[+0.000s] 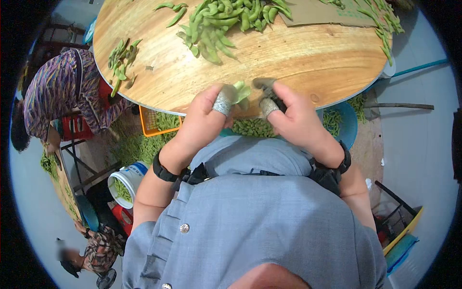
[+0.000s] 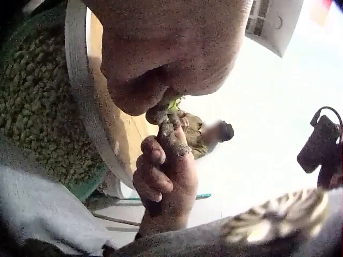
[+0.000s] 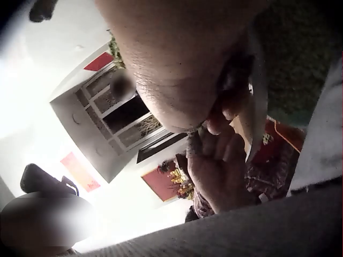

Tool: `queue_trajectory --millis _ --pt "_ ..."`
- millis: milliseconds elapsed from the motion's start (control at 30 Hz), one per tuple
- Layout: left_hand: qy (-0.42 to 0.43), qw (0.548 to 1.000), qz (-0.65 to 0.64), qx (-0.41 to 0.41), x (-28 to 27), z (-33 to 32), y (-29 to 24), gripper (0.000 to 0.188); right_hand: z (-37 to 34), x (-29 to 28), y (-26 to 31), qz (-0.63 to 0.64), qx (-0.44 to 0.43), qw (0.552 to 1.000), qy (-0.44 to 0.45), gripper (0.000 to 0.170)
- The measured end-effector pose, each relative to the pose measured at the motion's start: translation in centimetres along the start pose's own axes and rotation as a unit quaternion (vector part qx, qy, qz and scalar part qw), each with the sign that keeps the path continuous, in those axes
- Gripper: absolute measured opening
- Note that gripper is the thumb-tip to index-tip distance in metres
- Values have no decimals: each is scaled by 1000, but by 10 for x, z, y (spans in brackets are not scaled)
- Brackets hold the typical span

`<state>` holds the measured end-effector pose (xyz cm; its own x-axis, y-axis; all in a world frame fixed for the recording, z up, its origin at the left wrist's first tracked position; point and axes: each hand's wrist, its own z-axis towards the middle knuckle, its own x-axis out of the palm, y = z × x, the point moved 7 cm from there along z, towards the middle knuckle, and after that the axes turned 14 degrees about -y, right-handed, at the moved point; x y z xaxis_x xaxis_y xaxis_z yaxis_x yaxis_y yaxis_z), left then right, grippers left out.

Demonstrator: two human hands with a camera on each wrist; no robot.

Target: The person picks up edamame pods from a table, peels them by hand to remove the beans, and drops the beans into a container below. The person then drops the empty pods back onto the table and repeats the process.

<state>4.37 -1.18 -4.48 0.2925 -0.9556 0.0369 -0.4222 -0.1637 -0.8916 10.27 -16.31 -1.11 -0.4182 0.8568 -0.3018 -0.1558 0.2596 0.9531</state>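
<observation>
Above the near edge of the round wooden table (image 1: 308,62), the left hand (image 1: 204,113) pinches a green pod (image 1: 242,91) between thumb and fingers. A silvery wrap covers its thumb. Just to the right, the right hand (image 1: 296,113) has curled, dark-stained fingers and a wrapped thumb; whether it holds anything is blurred. A small gap parts the hands in the head view. The left wrist view shows a bit of green (image 2: 174,105) at the fingertips. In the right wrist view the right hand (image 3: 177,69) hides its own fingertips.
A heap of pods (image 1: 221,19) lies at the table's far side, a small pile (image 1: 122,60) at left, cardboard (image 1: 322,13) at right. Below the edge are a basin of pods (image 1: 252,127), an orange crate (image 1: 144,123) and a white bucket (image 1: 126,183). Two people are at the left.
</observation>
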Motion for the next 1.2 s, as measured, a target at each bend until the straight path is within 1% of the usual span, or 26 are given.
queue_trajectory --millis 33,100,133,200,233,267,333,433,467,533,567,600,633,667,700,767,800,833,867,933,1000,1067,1100,1133,1167,1200 --pt "-11 988 108 108 1 -3 -12 16 2 1 -1 -1 1 1000 1 30" --pt "-24 915 278 290 12 -16 -37 24 2 -8 28 -106 -234 961 -106 28" --pt "-25 915 277 292 12 -19 -43 24 2 -9 28 -107 -235 960 -106 28" --pt "89 903 296 297 25 -29 -49 21 2 -2 27 -139 -257 955 -54 22" --pt "135 933 260 211 25 -33 -47 19 2 -4 29 -140 -262 954 -51 22" --pt "132 933 258 212 21 -34 -47 19 1 -2 28 -124 -241 962 -16 19" --pt "231 920 265 173 23 -43 -37 19 -1 2 26 -109 -221 969 22 18" --pt "263 915 233 199 17 -46 -31 21 -5 18 4 -8 -61 988 140 18" --pt "282 915 209 201 15 -49 -32 21 -6 19 3 -10 -62 988 142 18" --pt "242 925 188 224 -3 -54 -33 23 -4 20 -4 11 -14 991 135 20" --pt "174 918 276 224 -20 -52 -32 23 -1 18 -4 10 -16 990 137 20" --pt "103 900 360 221 -39 -51 -30 23 -1 19 5 -75 -124 977 157 20" --pt "101 901 360 221 -53 -57 -28 23 -2 21 12 -158 -230 945 173 21" --pt "94 864 460 180 -71 -62 -15 23 2 23 15 -157 -230 945 173 21" --pt "87 817 554 138 -86 -66 -3 23 12 21 16 -183 -201 953 135 22" --pt "106 787 596 122 -98 -77 7 23 35 21 13 -183 -99 977 44 28" --pt "124 754 636 107 -101 -81 12 24 46 30 12 -182 -101 977 46 28" --pt "97 748 646 117 -94 -80 3 24 60 29 19 -222 -173 959 -44 26" --pt "93 748 646 117 -89 -76 3 24 67 26 27 -258 -244 925 -135 25" --pt "-10 835 505 217 -79 -61 -22 21 81 37 11 -293 -261 910 -132 23" --pt "-25 863 447 235 -64 -44 -35 18 82 39 17 -331 -277 893 -130 22" --pt "-75 880 363 297 -55 -28 -41 20 72 30 12 -183 -84 977 -68 18" --pt "-75 881 360 298 -47 -19 -41 20 65 26 12 -185 -84 977 -67 18" --pt "-64 936 244 244 -41 -9 -38 22 56 29 -7 -12 81 997 4 17" --pt "-50 973 124 186 -34 -2 -33 24 40 38 -20 162 242 954 72 17" --pt "-48 973 123 187 -25 -1 -36 24 32 36 -16 160 242 955 69 17"
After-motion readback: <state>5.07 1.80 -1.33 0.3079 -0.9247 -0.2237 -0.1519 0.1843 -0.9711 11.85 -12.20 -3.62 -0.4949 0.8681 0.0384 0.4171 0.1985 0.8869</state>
